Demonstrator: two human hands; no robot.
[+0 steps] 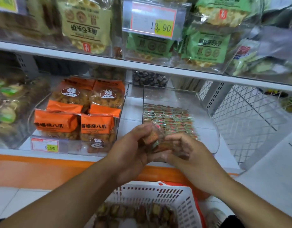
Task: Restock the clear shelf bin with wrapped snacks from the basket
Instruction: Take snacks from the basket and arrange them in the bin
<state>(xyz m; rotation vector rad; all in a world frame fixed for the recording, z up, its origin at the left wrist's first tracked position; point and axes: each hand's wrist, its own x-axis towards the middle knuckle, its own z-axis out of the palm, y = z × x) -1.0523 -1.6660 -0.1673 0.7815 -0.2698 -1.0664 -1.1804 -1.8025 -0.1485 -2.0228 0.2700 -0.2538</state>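
Note:
A clear shelf bin (pixel 207 112) stands on the lower shelf, its floor lined with several small red-and-green wrapped snacks (pixel 168 117). At its front edge both hands hold a bunch of wrapped snacks (pixel 154 139). My left hand (pixel 132 148) grips the bunch from the left with curled fingers. My right hand (pixel 186 150) holds it from the right, fingers curled round the wrappers. Below them stands a white basket (pixel 160 191) with red handle, holding more brownish wrapped snacks (pixel 135 213).
A clear bin of orange snack bags (pixel 79 112) with a price tag (pixel 45 144) sits left of the target bin. The upper shelf (pixel 92 59) carries bins of green and yellow packets. A white wire rack (pixel 250 116) is at the right.

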